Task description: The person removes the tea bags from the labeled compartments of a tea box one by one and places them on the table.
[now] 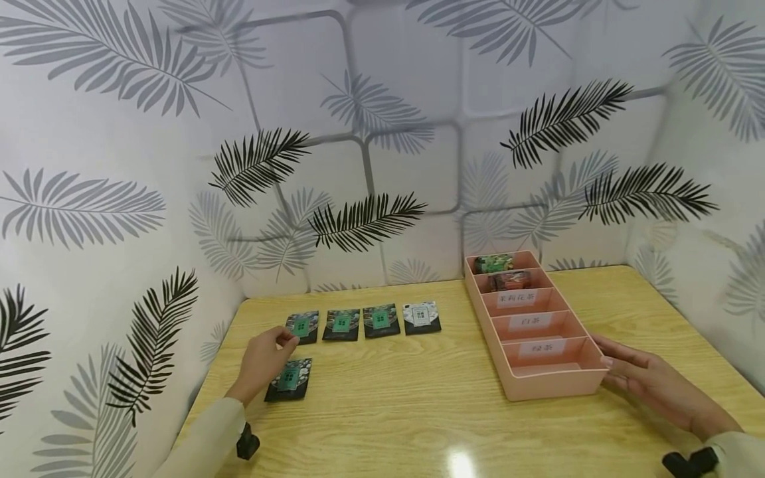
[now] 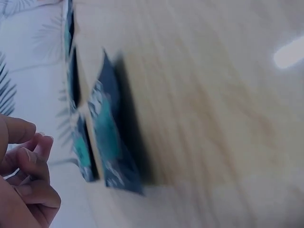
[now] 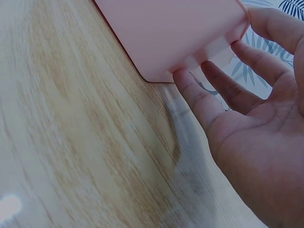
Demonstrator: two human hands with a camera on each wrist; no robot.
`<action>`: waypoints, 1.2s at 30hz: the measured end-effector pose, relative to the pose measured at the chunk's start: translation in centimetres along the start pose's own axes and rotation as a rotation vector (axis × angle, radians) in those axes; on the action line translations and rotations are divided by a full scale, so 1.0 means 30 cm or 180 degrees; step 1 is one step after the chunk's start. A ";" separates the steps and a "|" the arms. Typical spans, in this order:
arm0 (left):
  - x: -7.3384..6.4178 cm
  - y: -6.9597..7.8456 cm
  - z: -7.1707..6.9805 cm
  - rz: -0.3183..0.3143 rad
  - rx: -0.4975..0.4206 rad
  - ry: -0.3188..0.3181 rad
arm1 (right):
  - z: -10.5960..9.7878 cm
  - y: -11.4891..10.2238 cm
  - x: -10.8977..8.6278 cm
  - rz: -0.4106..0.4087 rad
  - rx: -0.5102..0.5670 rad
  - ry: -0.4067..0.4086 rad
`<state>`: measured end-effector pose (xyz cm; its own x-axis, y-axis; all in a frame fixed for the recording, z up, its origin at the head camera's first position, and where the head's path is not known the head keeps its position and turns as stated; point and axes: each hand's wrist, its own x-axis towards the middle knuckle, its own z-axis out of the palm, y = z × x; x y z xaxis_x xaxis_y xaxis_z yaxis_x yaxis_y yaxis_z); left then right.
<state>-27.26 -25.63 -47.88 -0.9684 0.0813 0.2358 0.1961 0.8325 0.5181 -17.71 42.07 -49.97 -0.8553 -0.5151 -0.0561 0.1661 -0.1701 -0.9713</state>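
Note:
My left hand [image 1: 267, 358] hovers over two small green-and-black tea packets at the left, its fingers loosely curled with nothing visible between them. One packet [image 1: 303, 326] ends the back row, right by my fingertips; a nearer packet [image 1: 289, 381] lies partly beneath the hand. In the left wrist view, the curled fingers [image 2: 32, 166] appear beside the nearer packet [image 2: 108, 128]. My right hand [image 1: 660, 385] touches the right side of a long pink divided box [image 1: 552, 384] near its front corner. Fairly straight, spread fingers [image 3: 197, 97] rest their tips against the outer wall.
Two more green packets [image 1: 341, 324] [image 1: 380, 320] and a white-and-black packet [image 1: 422, 317] continue the back row. The box's two rear compartments hold a green wrapped item [image 1: 495, 263] and a dark red one [image 1: 510, 280]. Handwritten labels [image 1: 540, 348] mark the front compartments. A leaf-patterned wall [image 1: 412, 166] stands behind.

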 end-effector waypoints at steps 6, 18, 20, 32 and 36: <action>0.043 0.066 0.020 0.0120 -0.0194 -0.0060 | 0.004 -0.002 -0.001 -0.0006 -0.0017 0.0020; 0.108 0.221 0.109 0.0560 -0.0345 -0.0137 | 0.002 0.004 -0.001 -0.0071 0.0135 -0.0068; 0.119 0.248 0.121 0.0594 -0.0348 -0.0144 | 0.002 0.003 0.001 -0.0059 0.0116 -0.0048; 0.175 0.364 0.183 0.0714 -0.0347 -0.0284 | 0.001 0.008 0.000 -0.0053 0.0109 0.0016; 0.188 0.405 0.192 0.0789 -0.0332 -0.0301 | 0.000 0.008 -0.001 -0.0075 0.0124 0.0013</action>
<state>-31.23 -11.89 -44.99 -0.8981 0.3301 0.2906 0.4387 0.7204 0.5373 -17.66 42.05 -50.20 -0.8611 -0.5072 -0.0341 0.1646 -0.2147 -0.9627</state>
